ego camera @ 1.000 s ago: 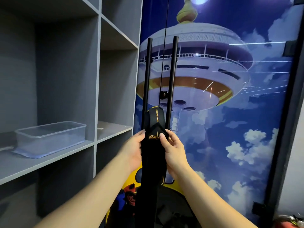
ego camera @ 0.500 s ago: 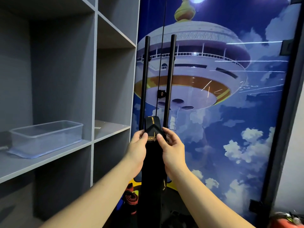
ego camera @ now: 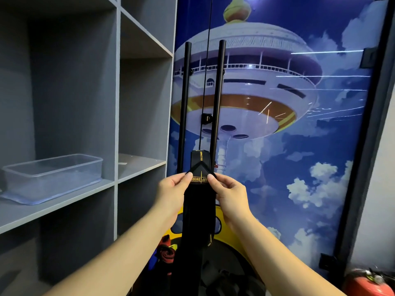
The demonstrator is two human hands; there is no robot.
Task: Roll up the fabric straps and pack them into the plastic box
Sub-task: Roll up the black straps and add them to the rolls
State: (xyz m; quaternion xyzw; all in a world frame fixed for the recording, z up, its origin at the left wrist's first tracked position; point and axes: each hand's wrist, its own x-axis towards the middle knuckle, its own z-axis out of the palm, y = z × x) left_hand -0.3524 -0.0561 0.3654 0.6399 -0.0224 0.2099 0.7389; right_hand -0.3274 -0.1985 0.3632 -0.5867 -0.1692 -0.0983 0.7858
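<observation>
Currently at the start of the roll: both hands hold the top end of a long black fabric strap with gold lettering (ego camera: 197,210), which hangs straight down between the forearms in front of the 2 black vertical door handles (ego camera: 216,103). Left hand (ego camera: 171,195) has thumb and fingers pinching the strap's left edge; right hand (ego camera: 229,195) pinches the right edge the same way. The top end looks folded into a triangular point over a gold-printed band, with a narrower black loop section (ego camera: 201,161) sticking up above it.

How I'd do this step, judging from the frame:
- Fold the loop section down flat first so the core of the roll is tight.
- Keep both thumbs on the front face and roll downward evenly, edges aligned, or it will cone out sideways.
- Hold tension against the hanging weight; the fabric looks soft and slack will loosen the roll.
- The lower end runs out of view at the bottom, so I can't tell how much length is left.

Containers: 1 clear rectangular plastic box (ego camera: 53,176) sits on the grey shelf (ego camera: 64,208) to the left, well apart from the hands, no lid on it. It appears to sit on a flat translucent piece, possibly its lid. I see nothing inside it, so no strap is packed yet by the look of it.
</observation>
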